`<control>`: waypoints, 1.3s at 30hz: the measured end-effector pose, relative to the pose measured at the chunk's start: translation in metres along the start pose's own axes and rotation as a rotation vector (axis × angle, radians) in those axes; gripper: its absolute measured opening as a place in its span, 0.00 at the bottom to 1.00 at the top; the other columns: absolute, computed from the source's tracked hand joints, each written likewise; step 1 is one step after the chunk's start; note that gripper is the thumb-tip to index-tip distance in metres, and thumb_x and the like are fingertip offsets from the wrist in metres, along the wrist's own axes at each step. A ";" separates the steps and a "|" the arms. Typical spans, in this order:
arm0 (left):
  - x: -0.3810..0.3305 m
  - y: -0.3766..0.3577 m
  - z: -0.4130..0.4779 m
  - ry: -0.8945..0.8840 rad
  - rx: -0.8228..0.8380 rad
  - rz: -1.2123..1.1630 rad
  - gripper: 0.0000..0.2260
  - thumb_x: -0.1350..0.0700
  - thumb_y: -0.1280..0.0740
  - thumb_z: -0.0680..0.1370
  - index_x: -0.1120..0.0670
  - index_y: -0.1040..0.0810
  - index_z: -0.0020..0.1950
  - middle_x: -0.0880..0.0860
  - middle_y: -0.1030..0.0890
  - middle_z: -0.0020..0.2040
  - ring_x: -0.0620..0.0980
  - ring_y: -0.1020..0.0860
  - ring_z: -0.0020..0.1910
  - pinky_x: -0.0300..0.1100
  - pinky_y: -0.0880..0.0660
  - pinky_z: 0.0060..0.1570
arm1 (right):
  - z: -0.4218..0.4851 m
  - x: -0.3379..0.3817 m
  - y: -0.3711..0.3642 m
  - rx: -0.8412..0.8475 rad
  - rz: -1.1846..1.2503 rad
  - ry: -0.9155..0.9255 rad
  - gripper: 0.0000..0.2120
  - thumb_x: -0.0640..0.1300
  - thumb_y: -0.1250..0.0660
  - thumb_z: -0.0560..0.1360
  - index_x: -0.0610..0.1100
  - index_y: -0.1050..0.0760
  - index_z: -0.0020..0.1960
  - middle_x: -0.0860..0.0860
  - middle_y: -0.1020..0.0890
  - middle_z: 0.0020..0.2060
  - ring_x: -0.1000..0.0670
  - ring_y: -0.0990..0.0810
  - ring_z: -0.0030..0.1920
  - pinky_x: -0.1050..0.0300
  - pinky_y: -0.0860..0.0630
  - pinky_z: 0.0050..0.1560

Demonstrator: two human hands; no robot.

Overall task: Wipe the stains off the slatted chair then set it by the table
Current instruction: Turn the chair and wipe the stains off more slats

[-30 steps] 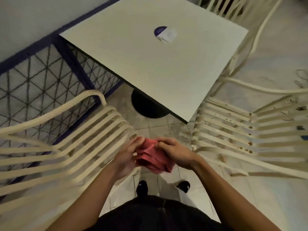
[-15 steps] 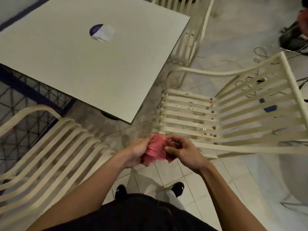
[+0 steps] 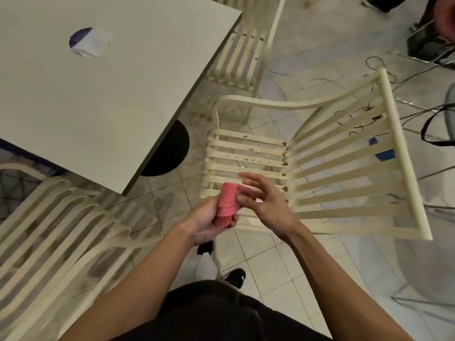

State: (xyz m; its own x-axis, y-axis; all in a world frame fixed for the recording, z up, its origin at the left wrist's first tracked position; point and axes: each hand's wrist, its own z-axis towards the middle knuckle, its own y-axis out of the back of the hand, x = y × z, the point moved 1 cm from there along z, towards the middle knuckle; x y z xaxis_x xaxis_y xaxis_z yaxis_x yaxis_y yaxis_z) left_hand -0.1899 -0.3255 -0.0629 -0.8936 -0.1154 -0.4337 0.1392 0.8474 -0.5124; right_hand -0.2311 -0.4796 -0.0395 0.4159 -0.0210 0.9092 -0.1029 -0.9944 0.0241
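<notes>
You stand on a pale tiled floor [image 3: 283, 267] between the table [image 3: 110, 99] and the stained chair [image 3: 285, 153].
Your left hand [image 3: 209, 223] grips a folded red cloth [image 3: 227, 203]; your right hand [image 3: 268, 203] is loosely spread, thumb touching the cloth. The chair sits just beyond your hands, with a strip of bare tile between its front edge and the table's corner. A second chair [image 3: 61, 217] crowds your left, and cables [image 3: 379, 62] trail behind.

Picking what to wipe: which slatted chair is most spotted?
The chair right of the table, just beyond the right hand: brown spots line its seat slats. The far chair shows few, the left chair none.
</notes>
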 end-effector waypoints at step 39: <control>-0.123 -0.029 0.331 -0.338 -0.213 0.700 0.05 0.57 0.26 0.76 0.48 0.16 0.49 0.46 0.15 0.47 0.48 0.18 0.49 0.38 0.22 0.46 | 0.289 -0.074 0.138 -0.046 0.531 -0.288 0.26 0.46 0.31 0.76 0.44 0.30 0.73 0.39 0.19 0.61 0.41 0.18 0.57 0.42 0.21 0.59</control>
State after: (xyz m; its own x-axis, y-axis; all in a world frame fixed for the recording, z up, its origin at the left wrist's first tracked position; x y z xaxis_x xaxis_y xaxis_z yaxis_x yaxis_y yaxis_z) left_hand 0.0573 -0.5075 -0.2402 -0.4473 0.3571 -0.8200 0.5042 0.8579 0.0985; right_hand -0.0147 -0.6453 -0.2240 0.5246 -0.5467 0.6527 -0.3999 -0.8350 -0.3779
